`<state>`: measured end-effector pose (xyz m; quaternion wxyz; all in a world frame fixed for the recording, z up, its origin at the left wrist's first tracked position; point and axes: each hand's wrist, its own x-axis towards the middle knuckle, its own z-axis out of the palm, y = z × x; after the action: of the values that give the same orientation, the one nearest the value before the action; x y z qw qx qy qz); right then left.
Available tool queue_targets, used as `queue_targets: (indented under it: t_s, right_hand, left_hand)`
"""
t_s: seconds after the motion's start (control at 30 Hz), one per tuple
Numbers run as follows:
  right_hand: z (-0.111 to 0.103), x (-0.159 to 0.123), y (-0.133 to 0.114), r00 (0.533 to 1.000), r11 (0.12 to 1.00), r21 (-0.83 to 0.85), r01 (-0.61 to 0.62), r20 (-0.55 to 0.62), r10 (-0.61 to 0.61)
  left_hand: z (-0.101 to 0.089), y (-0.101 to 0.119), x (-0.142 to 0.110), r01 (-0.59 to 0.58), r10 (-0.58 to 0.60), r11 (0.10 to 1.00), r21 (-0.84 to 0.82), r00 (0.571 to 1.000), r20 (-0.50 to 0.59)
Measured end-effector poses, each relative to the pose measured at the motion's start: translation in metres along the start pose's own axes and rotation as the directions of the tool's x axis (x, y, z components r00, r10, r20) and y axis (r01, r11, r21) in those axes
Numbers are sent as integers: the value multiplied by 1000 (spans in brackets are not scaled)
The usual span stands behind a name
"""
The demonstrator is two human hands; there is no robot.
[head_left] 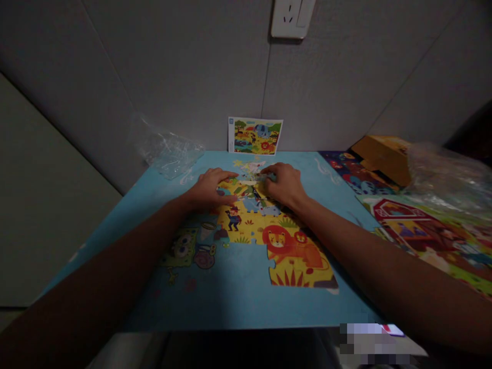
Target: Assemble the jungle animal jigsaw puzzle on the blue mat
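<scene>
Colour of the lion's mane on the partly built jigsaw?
Orange-red lion's mane, on the jigsaw; shows best in the head view.

a home, it seems: cartoon-printed table, children's puzzle, wall socket.

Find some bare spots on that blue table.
The blue tabletop is bare along its near edge, left of the lion puzzle section, and outside the left forearm. Crowded: between left hand and right hand, and under clear plastic.
</scene>
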<state>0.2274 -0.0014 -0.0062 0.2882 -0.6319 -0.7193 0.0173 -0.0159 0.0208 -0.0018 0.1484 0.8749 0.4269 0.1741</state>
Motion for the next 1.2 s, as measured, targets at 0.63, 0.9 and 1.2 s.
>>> queue_targets:
  t_s: [0.63,0.9,1.2]
  right_hand:
    - [9,-6,-10,978,873,458,170,30,-206]
    - [9,-3,-7,983,915,378,142,53,-175]
    - [13,-4,-5,982,918,371,142,62,-178]
  left_hand:
    - [-8,8,0,23,-46,974,-227,995,-94]
    - [-34,10,-8,167,-154,965,-200,985,77]
    - [-63,11,-30,343,-202,931,-124,768,608]
